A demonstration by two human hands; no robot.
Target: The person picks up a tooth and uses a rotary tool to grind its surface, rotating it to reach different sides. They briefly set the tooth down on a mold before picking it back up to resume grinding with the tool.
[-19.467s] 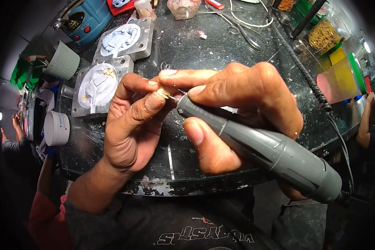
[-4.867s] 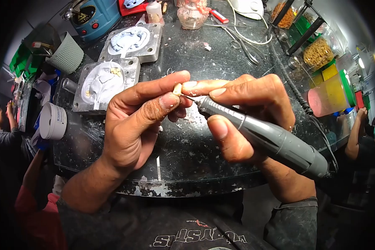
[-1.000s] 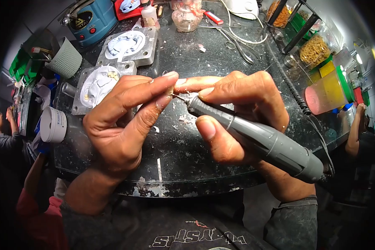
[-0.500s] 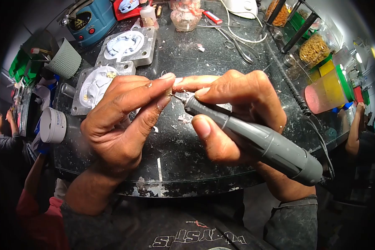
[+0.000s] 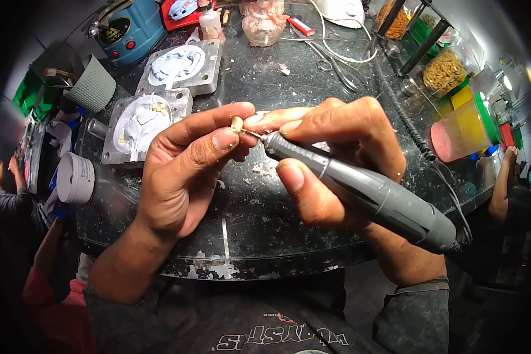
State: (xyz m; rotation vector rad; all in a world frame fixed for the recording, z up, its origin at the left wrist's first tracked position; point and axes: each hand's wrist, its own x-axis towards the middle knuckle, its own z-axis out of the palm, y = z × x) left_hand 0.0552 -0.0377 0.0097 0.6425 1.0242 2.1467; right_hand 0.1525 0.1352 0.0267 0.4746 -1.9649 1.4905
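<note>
Between the thumb and index finger of my left hand (image 5: 186, 156) is a small cream-coloured artificial tooth (image 5: 236, 124). My right hand (image 5: 342, 147) grips a dark grey rotary handpiece (image 5: 371, 197) like a pen, its body slanting down to the right. A thin metal bur (image 5: 252, 134) sticks out of the handpiece's tip and reaches right to the tooth. The fingertips of both hands meet close around it. Fine pale dust clings to my fingers. Behind my left hand lies a metal flask half (image 5: 180, 106) filled with white plaster, with a few yellowish teeth set in it.
Another metal flask half (image 5: 209, 79) with bluish plaster lies farther back. A white tub (image 5: 75, 177) stands at the left, near a grey woven pot (image 5: 91, 82). Scissors-like tools (image 5: 339, 68) lie at the back. A jar of pink powder (image 5: 460, 138) stands right. Other people appear at both sides.
My left hand has turned and its thumb has shifted, so the tooth between the fingertips now shows. The handpiece has tipped slightly, its rear end moving a little down and left.
</note>
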